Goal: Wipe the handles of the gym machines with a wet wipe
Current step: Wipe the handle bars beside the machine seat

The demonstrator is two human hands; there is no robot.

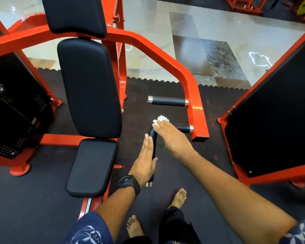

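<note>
A bent black handle (153, 138) juts from the orange press arm (190, 88) of the machine. A white wet wipe (160, 120) lies on the handle's bend. My right hand (173, 138) lies flat over the bend with straight fingers, pressing the wipe onto it. My left hand (144, 159), fingers straight, rests flat against the left side of the handle's lower section; a black watch is on that wrist. A second, straight black handle (168, 101) sits higher on the same arm, untouched.
The machine's black back pad (90, 88) and seat pad (92, 166) stand left of the handle. Another orange-framed machine with a black panel (275, 111) stands at the right. Bare feet (178, 198) stand on the dark rubber floor below the handle.
</note>
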